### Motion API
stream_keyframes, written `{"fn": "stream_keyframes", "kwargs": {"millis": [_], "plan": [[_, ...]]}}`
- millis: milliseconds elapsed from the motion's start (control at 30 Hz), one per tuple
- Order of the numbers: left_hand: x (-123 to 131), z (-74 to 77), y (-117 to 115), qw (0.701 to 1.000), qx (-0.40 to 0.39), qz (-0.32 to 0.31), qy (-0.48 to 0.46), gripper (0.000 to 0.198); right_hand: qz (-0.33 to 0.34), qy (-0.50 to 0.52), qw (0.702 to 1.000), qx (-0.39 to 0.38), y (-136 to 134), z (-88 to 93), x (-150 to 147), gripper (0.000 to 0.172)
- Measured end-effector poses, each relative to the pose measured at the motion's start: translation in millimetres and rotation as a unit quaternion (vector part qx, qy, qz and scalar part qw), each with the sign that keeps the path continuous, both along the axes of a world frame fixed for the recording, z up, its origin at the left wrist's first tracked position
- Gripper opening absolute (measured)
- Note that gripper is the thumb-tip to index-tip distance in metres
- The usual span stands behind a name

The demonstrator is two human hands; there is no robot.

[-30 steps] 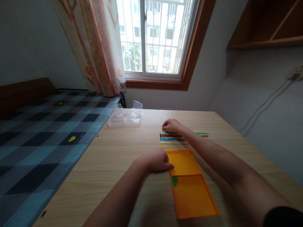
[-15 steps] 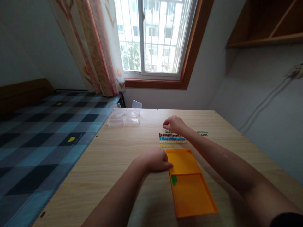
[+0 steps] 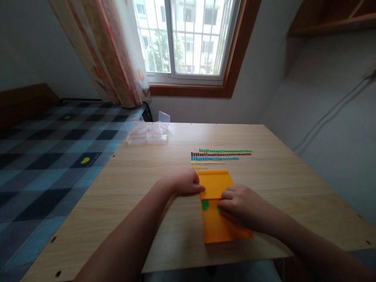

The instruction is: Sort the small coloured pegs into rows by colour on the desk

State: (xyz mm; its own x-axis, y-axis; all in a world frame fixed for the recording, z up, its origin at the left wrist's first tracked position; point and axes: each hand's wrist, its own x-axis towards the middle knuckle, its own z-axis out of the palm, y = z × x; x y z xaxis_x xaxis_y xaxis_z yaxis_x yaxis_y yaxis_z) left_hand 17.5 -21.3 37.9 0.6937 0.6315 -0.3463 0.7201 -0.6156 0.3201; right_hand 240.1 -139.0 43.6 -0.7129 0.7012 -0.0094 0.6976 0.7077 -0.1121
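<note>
An orange tray (image 3: 214, 231), split by a raised bar into two sections, lies on the table. My left hand (image 3: 185, 181) is closed on its left edge, thumb over the far section. Over the near section, my right hand (image 3: 242, 203) pinches a small green block (image 3: 219, 209) close to the dividing bar; whether the block touches the tray I cannot tell. A patch of green blocks (image 3: 205, 205) sits in the near section's far left corner. Beyond the tray run rows of small pieces: green (image 3: 217, 150), brown (image 3: 216, 154), blue (image 3: 208, 158), pale (image 3: 207, 162) and yellow (image 3: 198, 167).
Clear plastic boxes (image 3: 148, 135) with raised lids stand at the table's far left. A bed with a checked cover (image 3: 73, 156) adjoins the left side of the wooden table (image 3: 141, 172). Behind are a curtain (image 3: 114, 51) and a barred window (image 3: 194, 39).
My right hand has come back from the green row to the tray with a green block in its fingers. My left hand stays on the tray's edge. The camera view has shifted.
</note>
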Motion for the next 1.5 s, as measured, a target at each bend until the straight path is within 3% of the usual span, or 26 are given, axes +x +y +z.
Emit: {"fn": "stream_keyframes", "kwargs": {"millis": [100,300,600,1100,1300,1500], "plan": [[0,-0.5,0,1.0,0.002,0.002,0.0,0.042,0.0,0.009,0.999,0.034,3,-12.6,0,0.016],[-1,-3.5,2,1.0,-0.008,-0.001,-0.002,0.042,0.051,0.037,0.997,0.046,4,-17.9,10,0.02],[1,0.7,1,1.0,-0.001,-0.007,0.008,0.041,-0.001,0.055,0.996,0.063,0,-27.9,-6,0.021],[-2,-0.9,0,1.0,-0.002,-0.007,-0.001,0.045,-0.011,0.185,0.979,0.087,8,-27.7,9,0.025],[-1,1.8,0,1.0,0.009,-0.006,0.002,0.041,-0.082,0.191,0.971,0.115,49,-11.4,17,0.023],[-2,2.5,-1,1.0,0.01,-0.004,-0.004,0.037,-0.143,0.041,0.982,0.114,126,14.9,-2,0.025]]}}
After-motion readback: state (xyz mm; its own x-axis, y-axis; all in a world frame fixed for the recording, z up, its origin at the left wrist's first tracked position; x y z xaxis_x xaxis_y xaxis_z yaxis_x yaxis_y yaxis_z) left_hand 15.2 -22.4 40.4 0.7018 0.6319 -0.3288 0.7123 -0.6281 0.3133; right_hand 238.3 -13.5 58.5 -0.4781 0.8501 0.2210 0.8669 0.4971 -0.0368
